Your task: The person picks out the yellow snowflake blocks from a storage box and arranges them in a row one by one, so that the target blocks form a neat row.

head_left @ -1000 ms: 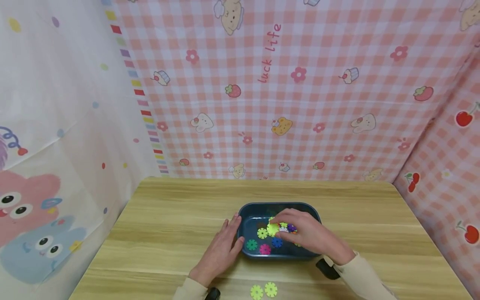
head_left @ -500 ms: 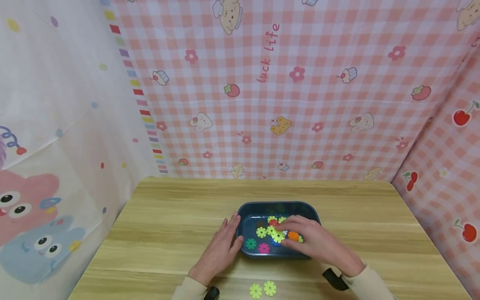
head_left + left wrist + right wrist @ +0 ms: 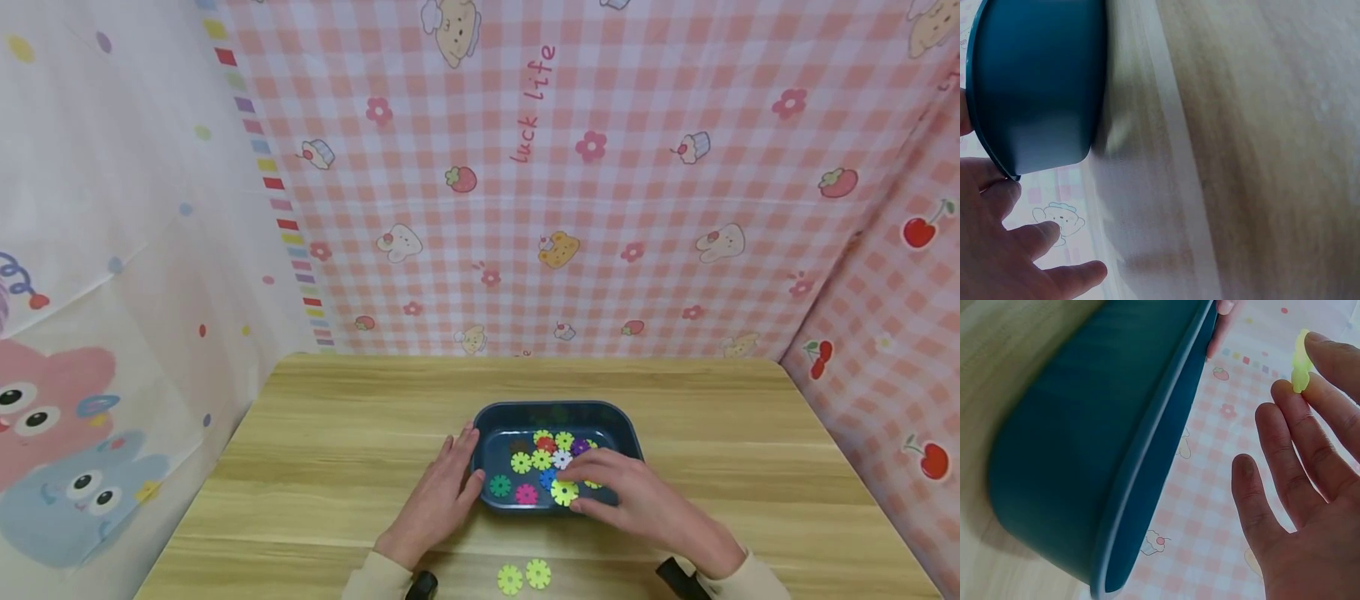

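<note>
Although both hands are at the tray [image 3: 506, 419], I find only the right hand [image 3: 630, 493] pinching a yellow-green disc [image 3: 564, 492], above the tray's near side, left of its palm. The left hand [image 3: 437, 502], fingers extended, touches the tray's left end. Two matching discs [image 3: 537, 573] lie nearer the wearer on the desk [image 3: 337, 475]. Held disc: thin, round, notched edge.

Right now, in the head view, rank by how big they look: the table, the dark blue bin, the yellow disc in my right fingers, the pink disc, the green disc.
1. Table
2. Dark blue bin
3. Held yellow disc, possibly just nearer the camera
4. Pink disc and green disc: alike, unranked
</note>
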Available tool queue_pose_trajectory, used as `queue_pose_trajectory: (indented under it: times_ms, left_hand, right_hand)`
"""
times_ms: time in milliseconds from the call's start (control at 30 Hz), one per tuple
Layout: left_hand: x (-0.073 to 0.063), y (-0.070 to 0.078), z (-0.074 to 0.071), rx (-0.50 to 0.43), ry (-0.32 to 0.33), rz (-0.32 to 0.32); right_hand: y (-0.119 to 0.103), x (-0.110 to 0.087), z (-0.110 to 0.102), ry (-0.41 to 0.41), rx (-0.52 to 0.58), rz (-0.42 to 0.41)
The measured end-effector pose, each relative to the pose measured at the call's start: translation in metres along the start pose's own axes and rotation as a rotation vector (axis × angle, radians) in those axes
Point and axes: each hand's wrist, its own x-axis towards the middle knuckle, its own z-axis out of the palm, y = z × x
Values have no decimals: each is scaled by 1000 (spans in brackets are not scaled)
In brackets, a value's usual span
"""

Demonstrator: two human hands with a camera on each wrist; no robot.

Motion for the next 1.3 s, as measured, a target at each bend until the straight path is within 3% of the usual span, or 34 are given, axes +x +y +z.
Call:
queue_pose_trajectory:
  times_ms: [333,800,1133,1300]
  left_hand:
    - [2,-1,0,-2,-1,-1]
    - [2,0,0,-4,-3,1]
    - [1,1,1,-1,-4,-6]
    - [0,1,0,0,-10,-16]
  right_hand:
    - [-2,-15,6,62,23,-73]
    - [-8,-33,18,-140,318,126]
    - [-2,-42,32,-189,315,71]
    - [3,-43,40,-245,372,72]
